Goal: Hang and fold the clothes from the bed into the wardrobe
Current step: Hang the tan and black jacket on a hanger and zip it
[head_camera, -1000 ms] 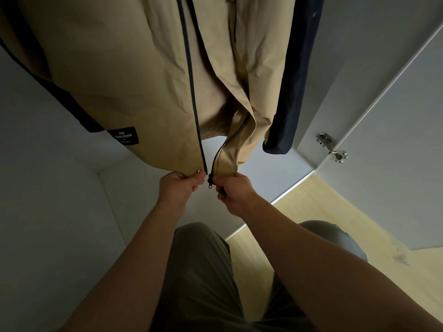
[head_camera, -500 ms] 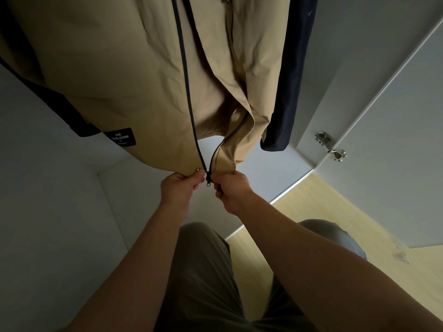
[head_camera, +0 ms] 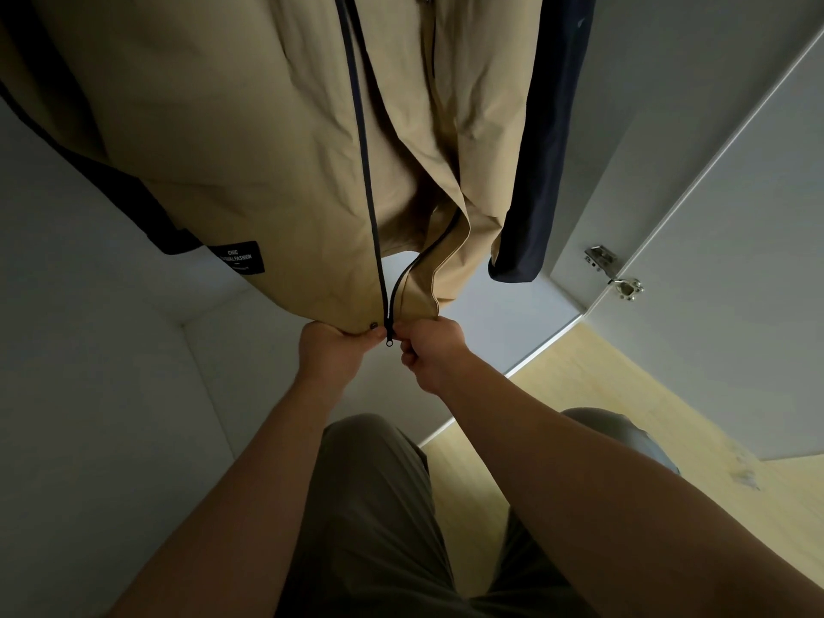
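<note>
Hanging inside the wardrobe point(head_camera: 89, 350), the tan jacket point(head_camera: 249, 140) filled the upper part of the view, its hem low and just above your hands. The dark zipper point(head_camera: 372, 194) ran down its front, the two sides parted higher up and meeting at the hem, where the slider point(head_camera: 389, 339) sat at the very bottom. Your left hand point(head_camera: 332, 350) pinched the hem of the panel on your left, thumb and fingers curled round the cloth just beside a small snap button point(head_camera: 373, 325). Your right hand point(head_camera: 434, 354) gripped the hem of the other panel right beside the slider, fingers curled tight (whether they also held the pull tab, I could not tell). A black label point(head_camera: 237, 259) with white lettering sat on the left panel near the hem. A navy sleeve point(head_camera: 544, 149) hung at the jacket's right side. Beyond it the white wardrobe door point(head_camera: 735, 260) stood open on a metal hinge point(head_camera: 613, 272). Pale wooden floor point(head_camera: 602, 394) lay below the door, and your olive trousers point(head_camera: 379, 506) showed between your forearms.
</note>
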Tool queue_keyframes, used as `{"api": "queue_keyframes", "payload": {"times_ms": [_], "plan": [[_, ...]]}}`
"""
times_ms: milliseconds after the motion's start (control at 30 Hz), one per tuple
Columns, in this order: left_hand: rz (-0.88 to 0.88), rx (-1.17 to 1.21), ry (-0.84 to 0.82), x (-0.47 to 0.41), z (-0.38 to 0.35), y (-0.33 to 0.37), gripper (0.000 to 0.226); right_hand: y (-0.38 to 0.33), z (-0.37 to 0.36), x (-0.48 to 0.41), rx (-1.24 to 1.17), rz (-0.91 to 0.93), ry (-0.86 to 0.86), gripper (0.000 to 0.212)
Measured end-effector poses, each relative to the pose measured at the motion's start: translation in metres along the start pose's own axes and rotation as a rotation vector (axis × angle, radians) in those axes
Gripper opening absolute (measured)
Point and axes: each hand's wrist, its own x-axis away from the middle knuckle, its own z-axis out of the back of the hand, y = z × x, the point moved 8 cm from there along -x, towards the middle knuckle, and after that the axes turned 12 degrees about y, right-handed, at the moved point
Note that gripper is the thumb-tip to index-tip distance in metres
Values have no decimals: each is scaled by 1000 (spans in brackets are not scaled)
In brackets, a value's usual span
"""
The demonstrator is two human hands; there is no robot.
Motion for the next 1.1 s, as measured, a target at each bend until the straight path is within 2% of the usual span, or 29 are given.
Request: {"api": "queue_keyframes", "payload": {"times_ms": [67, 233, 367, 500, 600, 700, 767, 933, 1100], "plan": [[-7, 4, -25, -1, 0, 3, 27, 0, 0, 0, 11, 5, -10, 13], [102, 74, -107, -4, -2, 8, 31, -12, -2, 4, 115, 92, -86, 4], [75, 49, -124, -7, 0, 15, 25, -15, -8, 9, 224, 91, -177, 19], [103, 102, -98, -9, 6, 12, 24, -13, -11, 10, 204, 35, -215, 16], [109, 39, -96, -12, 6, 7, 22, -8, -11, 10, 151, -34, -193, 9], [84, -29, -95, -15, 5, 6, 17, -2, -12, 8, 130, -74, -155, 10], [8, -128, -96, -16, 6, 9, 19, 1, -12, 6, 121, -94, -116, 13], [-160, -309, -82, -16, 5, 13, 36, 5, -14, 4, 96, -109, -54, 6], [-157, -342, -112, -18, -2, 4, 25, 11, -12, 1, 53, -103, -25, 10]]}}
